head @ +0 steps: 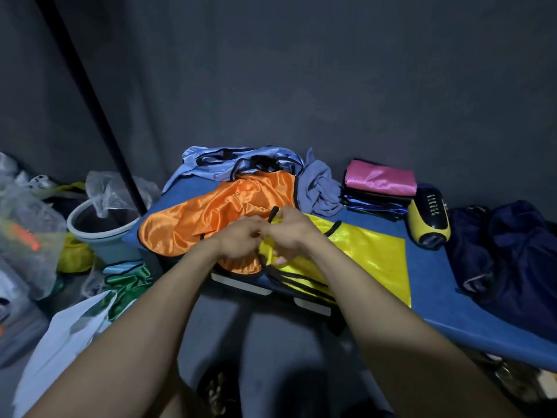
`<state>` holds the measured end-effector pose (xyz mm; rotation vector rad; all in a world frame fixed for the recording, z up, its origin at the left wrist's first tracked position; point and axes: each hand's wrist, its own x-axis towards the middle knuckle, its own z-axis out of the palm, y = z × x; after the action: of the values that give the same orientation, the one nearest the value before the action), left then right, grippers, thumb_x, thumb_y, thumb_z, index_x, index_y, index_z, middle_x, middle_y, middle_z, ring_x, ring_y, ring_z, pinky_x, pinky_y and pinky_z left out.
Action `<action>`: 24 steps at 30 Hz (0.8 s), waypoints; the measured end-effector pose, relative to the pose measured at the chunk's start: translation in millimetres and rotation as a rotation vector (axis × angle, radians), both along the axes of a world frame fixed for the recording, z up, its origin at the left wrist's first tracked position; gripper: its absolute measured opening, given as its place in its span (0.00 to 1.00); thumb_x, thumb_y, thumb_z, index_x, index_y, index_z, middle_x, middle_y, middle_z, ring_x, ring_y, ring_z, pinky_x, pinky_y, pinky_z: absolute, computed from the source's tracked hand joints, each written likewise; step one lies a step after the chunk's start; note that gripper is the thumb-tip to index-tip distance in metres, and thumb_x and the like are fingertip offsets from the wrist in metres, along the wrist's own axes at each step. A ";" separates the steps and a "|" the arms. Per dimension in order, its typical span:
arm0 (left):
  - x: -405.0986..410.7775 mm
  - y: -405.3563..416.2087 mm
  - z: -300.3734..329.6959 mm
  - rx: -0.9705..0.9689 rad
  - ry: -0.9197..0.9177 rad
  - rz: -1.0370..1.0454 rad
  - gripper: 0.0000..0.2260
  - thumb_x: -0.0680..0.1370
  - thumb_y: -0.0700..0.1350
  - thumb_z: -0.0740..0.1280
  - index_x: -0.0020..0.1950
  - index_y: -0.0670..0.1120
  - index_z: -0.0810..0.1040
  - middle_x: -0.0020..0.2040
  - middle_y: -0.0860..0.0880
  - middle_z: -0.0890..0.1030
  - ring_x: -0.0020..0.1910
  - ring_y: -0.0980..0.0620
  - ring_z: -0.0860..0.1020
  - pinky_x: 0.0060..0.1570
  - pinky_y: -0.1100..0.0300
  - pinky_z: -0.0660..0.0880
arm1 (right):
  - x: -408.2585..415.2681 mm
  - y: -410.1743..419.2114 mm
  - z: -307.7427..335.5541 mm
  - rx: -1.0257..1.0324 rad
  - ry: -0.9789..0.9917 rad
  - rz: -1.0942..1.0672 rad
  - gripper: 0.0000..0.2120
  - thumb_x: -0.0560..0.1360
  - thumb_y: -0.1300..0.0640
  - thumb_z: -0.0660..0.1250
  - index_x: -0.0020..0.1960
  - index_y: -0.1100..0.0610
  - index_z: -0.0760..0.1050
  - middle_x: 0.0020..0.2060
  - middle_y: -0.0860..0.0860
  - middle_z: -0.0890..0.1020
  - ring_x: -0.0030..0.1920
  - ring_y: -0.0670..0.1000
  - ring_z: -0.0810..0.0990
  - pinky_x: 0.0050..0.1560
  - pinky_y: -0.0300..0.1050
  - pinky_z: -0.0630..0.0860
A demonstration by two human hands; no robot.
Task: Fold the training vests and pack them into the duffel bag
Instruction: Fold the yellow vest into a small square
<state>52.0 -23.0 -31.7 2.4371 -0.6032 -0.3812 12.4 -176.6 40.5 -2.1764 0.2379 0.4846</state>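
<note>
Folding yellow vest (370, 251) on blue table (452, 315), both hands at its strap end.

Left hand (241, 238) and right hand (289, 233) met close together, fingers curled, pinching black-trimmed edge by orange vest (211, 218). Best done, judging from here: straps matched edge to edge, slick fabric pulled taut, creased flat w/ palm before adding to folded stack (376, 188). Dark duffel bag (512, 254) sat at right, well apart, likely next stop.

No legible text.
The yellow-and-black case (429, 217) at the table's far right carries a row of pale marks, too small and blurred to read as letters or numbers.
</note>
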 end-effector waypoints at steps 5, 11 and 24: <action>-3.4 -8.3 13.0 -0.157 0.165 0.192 0.19 0.85 0.56 0.55 0.68 0.50 0.77 0.71 0.50 0.74 0.67 0.51 0.72 0.68 0.51 0.68 | -12.1 -42.2 7.1 0.211 -0.056 0.073 0.26 0.81 0.54 0.69 0.76 0.53 0.64 0.60 0.56 0.78 0.50 0.57 0.86 0.45 0.54 0.86; -9.1 -15.0 4.9 0.176 -0.058 0.089 0.32 0.78 0.67 0.64 0.74 0.46 0.73 0.74 0.50 0.69 0.74 0.47 0.65 0.75 0.41 0.62 | -47.6 -141.7 -20.2 -0.330 -0.550 0.262 0.11 0.81 0.55 0.67 0.62 0.53 0.79 0.51 0.45 0.82 0.48 0.48 0.82 0.53 0.49 0.78; -46.4 -44.7 26.2 0.375 -0.231 0.358 0.22 0.75 0.70 0.66 0.42 0.51 0.81 0.47 0.49 0.81 0.47 0.47 0.80 0.51 0.48 0.80 | -90.3 -197.9 -89.6 -0.597 -0.567 0.250 0.35 0.76 0.27 0.47 0.71 0.47 0.72 0.69 0.46 0.70 0.73 0.50 0.62 0.69 0.52 0.61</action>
<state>5.7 -67.7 -5.4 2.9056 -0.1851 -0.0669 -77.9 -374.6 -49.1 -2.8390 -0.2367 -0.1108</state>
